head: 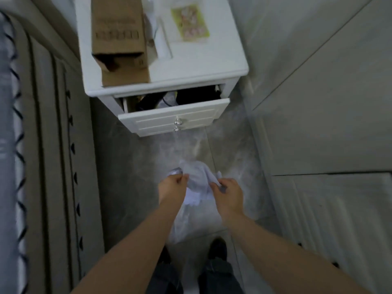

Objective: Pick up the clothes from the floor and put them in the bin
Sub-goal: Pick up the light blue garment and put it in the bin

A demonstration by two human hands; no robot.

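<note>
Crumpled white garment, bunched, above grey floor

narrow floor strip between bed and wall; nightstand's open drawer blocks ahead.

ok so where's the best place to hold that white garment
The white garment hangs bunched between both hands, so the top edge is the part to hold: left hand from the left, right hand from the right, letting the loose fabric drop below.
</note>
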